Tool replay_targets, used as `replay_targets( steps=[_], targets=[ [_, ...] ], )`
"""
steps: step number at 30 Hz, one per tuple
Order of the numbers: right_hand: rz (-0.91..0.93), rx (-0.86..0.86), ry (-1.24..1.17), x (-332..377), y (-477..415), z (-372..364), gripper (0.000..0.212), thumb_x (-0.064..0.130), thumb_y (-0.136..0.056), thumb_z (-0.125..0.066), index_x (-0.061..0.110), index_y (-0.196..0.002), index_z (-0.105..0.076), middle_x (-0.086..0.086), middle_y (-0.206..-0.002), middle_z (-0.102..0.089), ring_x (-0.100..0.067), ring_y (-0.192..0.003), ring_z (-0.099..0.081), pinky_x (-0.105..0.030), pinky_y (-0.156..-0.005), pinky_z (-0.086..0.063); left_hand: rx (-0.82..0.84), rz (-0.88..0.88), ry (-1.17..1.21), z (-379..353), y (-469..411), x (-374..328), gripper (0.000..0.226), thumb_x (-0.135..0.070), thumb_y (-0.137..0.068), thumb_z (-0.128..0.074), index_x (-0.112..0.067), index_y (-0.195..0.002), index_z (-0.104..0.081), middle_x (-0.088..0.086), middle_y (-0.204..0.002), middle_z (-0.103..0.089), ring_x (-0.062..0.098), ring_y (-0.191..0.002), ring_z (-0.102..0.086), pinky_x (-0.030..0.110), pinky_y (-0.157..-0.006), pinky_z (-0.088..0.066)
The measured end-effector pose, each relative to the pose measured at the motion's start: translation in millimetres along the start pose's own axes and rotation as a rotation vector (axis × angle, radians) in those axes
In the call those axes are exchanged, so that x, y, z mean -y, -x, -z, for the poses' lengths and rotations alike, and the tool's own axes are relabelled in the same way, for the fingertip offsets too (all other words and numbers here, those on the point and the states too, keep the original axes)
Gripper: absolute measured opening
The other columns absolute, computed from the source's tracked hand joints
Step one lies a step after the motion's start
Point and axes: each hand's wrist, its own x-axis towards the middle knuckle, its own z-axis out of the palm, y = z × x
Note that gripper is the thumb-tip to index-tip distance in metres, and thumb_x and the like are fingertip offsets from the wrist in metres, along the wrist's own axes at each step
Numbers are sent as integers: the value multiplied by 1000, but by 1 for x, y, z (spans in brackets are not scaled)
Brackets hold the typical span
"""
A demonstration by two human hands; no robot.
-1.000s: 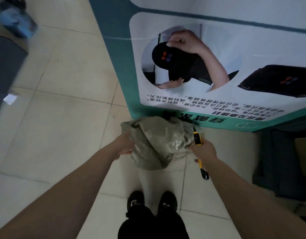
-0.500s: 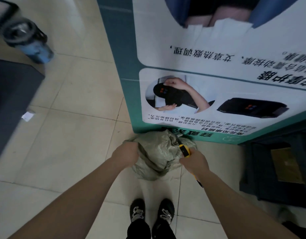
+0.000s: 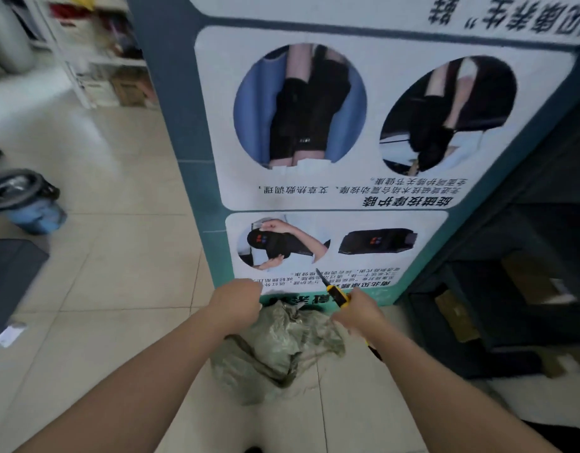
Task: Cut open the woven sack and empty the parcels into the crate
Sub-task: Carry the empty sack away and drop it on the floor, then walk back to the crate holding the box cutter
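Pointing up-left: knife (image 3: 335, 291) blade, R hand (image 3: 358, 311).

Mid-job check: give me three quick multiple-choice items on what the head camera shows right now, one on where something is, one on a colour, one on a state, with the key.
1. Where is the crumpled grey-green woven sack?
A. On the tiled floor at the foot of the teal poster board
B. On a shelf
C. Inside the bin

2. What colour is the body of the utility knife?
A. Red
B. Yellow with black
C. White

3. What state is the knife blade in?
A. Retracted
B. Extended, pointing up and away
C. Buried in the sack

Key: 1 A, the sack sits on the floor tiles below the board. 2 B, yellow shows above the right hand. 3 B, the thin blade juts out clear of the sack; the left hand grips the sack's top.
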Motion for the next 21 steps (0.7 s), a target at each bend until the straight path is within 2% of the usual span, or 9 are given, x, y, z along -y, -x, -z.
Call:
replay_targets(
  steps=[4,6,8,11,13,15,18,21],
  targets=[
    [13,-84,-117,-27,43,35,29,11,-77,-63,9,-99,-44,-9,-84,-56,-25,-72,-56,-35,-64,-46,-78,-144,-23,29,26,-43,34,-24,-93,-45,-13,-125,-51,8,-141,-47,27,-119,-52,37,-88,-48],
    [10,-126,-185,-49,71,48,29,8,-76,-65,9,-99,-46,-12,-90,-60,-25,-73,-58,-37,-64,-50,-92,-210,-30,38,45,-68,32,-23,-93,-46,-11,-122,-52,12,-130,-55,28,-114,-55,41,-88,-49],
    [15,-152,-259,-63,90,55,30,6,-75,-67,8,-100,-51,-13,-92,-64,-24,-72,-61,-37,-63,-54,-100,-246,-40,46,53,-84,26,-23,-92,-46,-9,-113,-55,11,-113,-60,28,-101,-58,41,-82,-51],
    [31,-218,-394,-91,131,70,16,6,-77,-66,12,-90,-59,-10,-76,-63,-21,-59,-59,-31,-54,-53,-109,-338,-60,56,73,-113,26,-25,-93,-46,-9,-110,-56,10,-107,-62,26,-95,-59,41,-79,-51],
    [35,-245,-446,-107,161,77,9,11,-80,-62,18,-86,-62,-8,-70,-62,-20,-55,-58,-32,-54,-52,-116,-394,-81,59,85,-132,29,-26,-93,-47,-9,-116,-55,9,-111,-63,25,-97,-61,42,-82,-52],
    [14,-262,-442,-120,188,81,8,18,-88,-58,20,-93,-63,-7,-74,-66,-19,-57,-61,-31,-55,-54,-118,-428,-110,62,98,-151,34,-27,-95,-47,-10,-124,-53,8,-121,-60,26,-104,-60,40,-84,-52],
    [-32,-314,-436,-132,225,79,13,18,-91,-50,13,-100,-59,-11,-83,-67,-20,-58,-60,-30,-55,-54,-132,-504,-155,63,114,-170,34,-25,-94,-47,-10,-124,-52,12,-123,-59,26,-98,-60,38,-78,-51],
    [-112,-379,-434,-143,263,68,17,14,-90,-46,5,-103,-54,-17,-88,-67,-22,-61,-59,-32,-56,-54,-142,-588,-175,60,135,-182,36,-26,-92,-47,-11,-124,-52,11,-125,-58,29,-110,-57,41,-86,-51]
  ],
)
